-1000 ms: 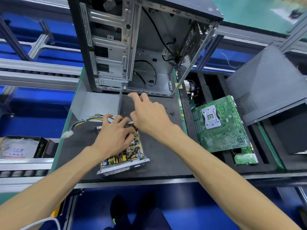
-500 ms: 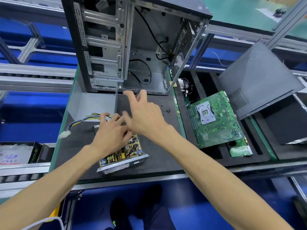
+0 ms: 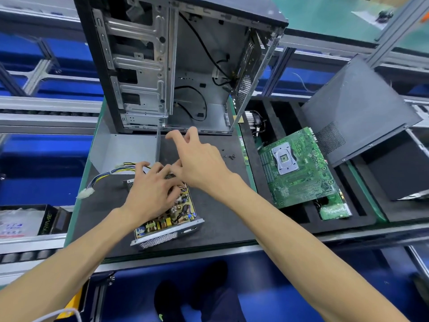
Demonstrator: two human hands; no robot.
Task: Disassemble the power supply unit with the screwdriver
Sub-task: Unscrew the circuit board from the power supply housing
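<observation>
Bench [image 3: 222, 219], black-matted with a green border. Computer case [image 3: 176, 66], open and upright at the far edge, its grey interior with loose black cables facing the viewer. Black side panel [image 3: 355, 110], tilted, at the far right corner over the foam tray [image 3: 290, 214] beside the mat. Green motherboard [image 3: 299, 168], lying slanted in that tray, a smaller green board [image 3: 334, 209] just beyond its near corner. Grey metal cover [image 3: 120, 152], bent sheet, at the left edge in front of the case. Power supply unit [image 3: 167, 224], lid off and circuit board exposed, near the mat's front edge, left of centre; its coloured cable bundle [image 3: 109, 175] trails toward the left edge and ends in a white connector. Left hand [image 3: 151, 194], lying on the unit's far end, fingers curled down into the wiring there. Right hand [image 3: 199, 166], just beside the left, fingers spread and loosely bent, gripping nothing visible. Small dark screws [image 3: 229, 156], loose on the mat, right of the right hand.
</observation>
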